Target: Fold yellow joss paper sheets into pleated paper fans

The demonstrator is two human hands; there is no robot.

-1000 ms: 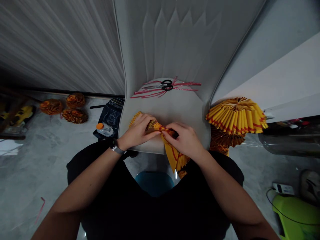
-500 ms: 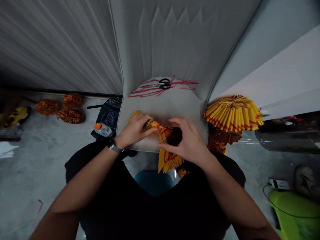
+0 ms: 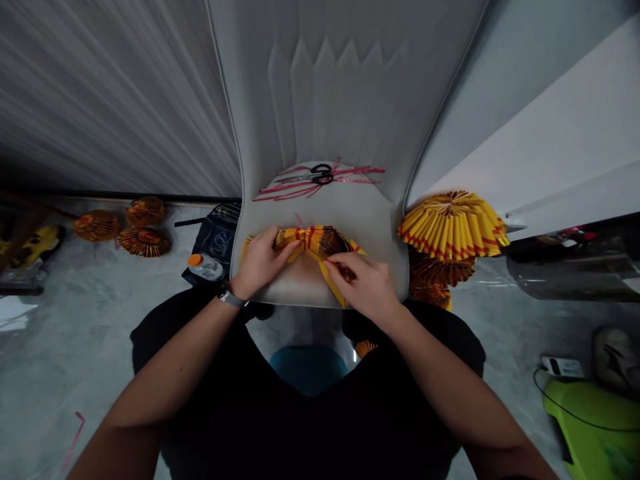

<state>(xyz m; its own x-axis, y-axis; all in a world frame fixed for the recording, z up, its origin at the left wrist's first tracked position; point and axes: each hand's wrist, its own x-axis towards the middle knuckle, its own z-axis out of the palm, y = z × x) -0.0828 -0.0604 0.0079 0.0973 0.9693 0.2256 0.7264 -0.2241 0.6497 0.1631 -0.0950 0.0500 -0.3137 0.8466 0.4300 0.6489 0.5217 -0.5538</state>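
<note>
A bundle of pleated yellow paper (image 3: 320, 241) with red markings lies across the front of the grey chair seat, gathered at its middle by a thin pinkish tie. My left hand (image 3: 263, 261) is wrapped round the bundle's left part, thumb towards the gathered middle. On the other side, my right hand (image 3: 363, 283) pinches the paper's folds between thumb and fingers, and one yellow flap hangs down beside it. Farther back on the seat, black-handled scissors (image 3: 321, 175) rest on several pink plastic strips (image 3: 286, 194).
Fanned yellow paper pieces (image 3: 455, 227) are stacked right of the chair (image 3: 320, 107). Several round pleated pieces (image 3: 145, 242) sit on the floor at left. Near the chair's left side are a dark bag (image 3: 218, 233) and an orange-capped bottle (image 3: 206, 267). A green plastic object (image 3: 595, 420) stands at lower right.
My right hand has gone from a wide grasp to a pinch on the folds. The bundle's right part has swung up and now lies more level across the seat. The view has shifted slightly.
</note>
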